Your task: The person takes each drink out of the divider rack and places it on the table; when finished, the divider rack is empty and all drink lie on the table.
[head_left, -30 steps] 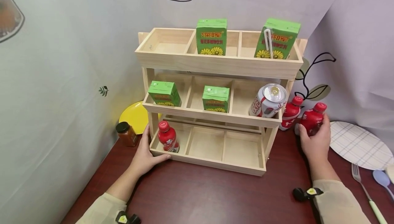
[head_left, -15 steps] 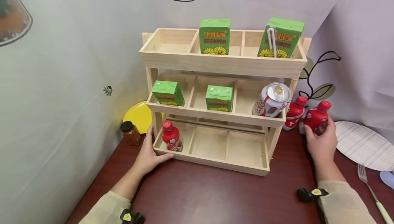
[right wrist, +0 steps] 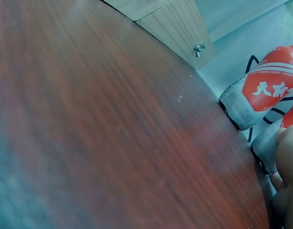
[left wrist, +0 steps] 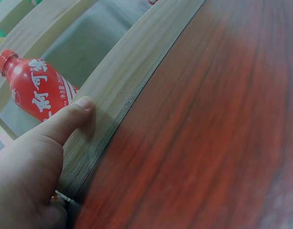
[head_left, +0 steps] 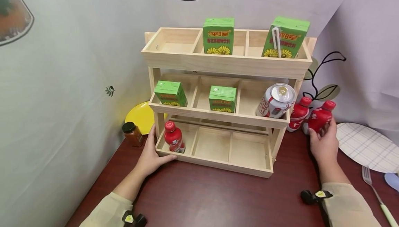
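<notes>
A three-tier wooden shelf rack [head_left: 215,162] stands on the table. My left hand [head_left: 147,159] grips its lower left corner, thumb on the front board [left wrist: 118,81] and the other fingers along the side. Just behind that thumb, a red plastic drink bottle [head_left: 173,137] stands in the bottom left compartment. To the right of the rack, my right hand [head_left: 325,145] holds another red bottle [head_left: 318,119] from its right side. A third red bottle [head_left: 298,116] stands beside it, nearer the rack. The right wrist view shows only part of the right hand [right wrist: 287,164].
Green drink cartons [head_left: 218,37] occupy the upper two tiers, with a silver-white can [head_left: 275,101] at middle right. A yellow plate [head_left: 140,118] and brown jar [head_left: 132,135] are left. At right lie a checked plate [head_left: 368,147], a fork [head_left: 375,192] and a blue spoon [head_left: 392,181].
The head view has swung slightly left, so the scene sits a little further right in it. Both hands keep their places on the rack and the bottle.
</notes>
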`<control>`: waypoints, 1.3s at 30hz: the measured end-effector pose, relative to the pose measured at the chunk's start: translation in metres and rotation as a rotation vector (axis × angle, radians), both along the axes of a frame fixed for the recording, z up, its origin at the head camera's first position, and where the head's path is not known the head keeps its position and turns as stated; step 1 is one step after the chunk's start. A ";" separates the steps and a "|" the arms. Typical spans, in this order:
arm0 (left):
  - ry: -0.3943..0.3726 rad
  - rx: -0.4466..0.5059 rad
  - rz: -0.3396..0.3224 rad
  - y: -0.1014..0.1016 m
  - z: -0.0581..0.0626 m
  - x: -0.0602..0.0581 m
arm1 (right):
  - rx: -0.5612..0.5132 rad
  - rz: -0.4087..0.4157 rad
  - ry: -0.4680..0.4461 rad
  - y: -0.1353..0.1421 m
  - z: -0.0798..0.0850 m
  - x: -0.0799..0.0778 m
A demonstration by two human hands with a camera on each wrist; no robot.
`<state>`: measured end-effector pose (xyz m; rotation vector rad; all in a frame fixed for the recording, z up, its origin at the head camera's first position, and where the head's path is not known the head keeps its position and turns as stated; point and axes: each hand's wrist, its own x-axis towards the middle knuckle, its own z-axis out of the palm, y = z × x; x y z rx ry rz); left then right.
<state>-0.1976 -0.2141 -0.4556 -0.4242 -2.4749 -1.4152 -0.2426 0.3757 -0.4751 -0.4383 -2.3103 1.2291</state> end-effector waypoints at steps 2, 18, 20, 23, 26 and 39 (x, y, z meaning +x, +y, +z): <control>0.000 0.000 0.000 0.000 0.000 0.001 | 0.002 -0.001 -0.006 0.000 -0.001 0.000; 0.028 0.020 -0.006 0.000 -0.005 0.000 | 0.015 -0.104 0.137 -0.009 -0.002 0.008; 0.029 0.006 0.008 -0.003 -0.013 -0.005 | 0.045 -0.127 0.181 -0.012 -0.004 0.011; 0.024 -0.023 0.030 -0.009 -0.025 -0.012 | 0.063 -0.152 0.211 -0.017 -0.005 0.015; 0.016 -0.026 0.039 -0.012 -0.032 -0.016 | 0.046 -0.162 0.225 -0.021 -0.004 0.019; 0.006 -0.037 0.033 -0.006 -0.014 -0.006 | 0.160 -0.125 0.450 -0.027 -0.007 0.029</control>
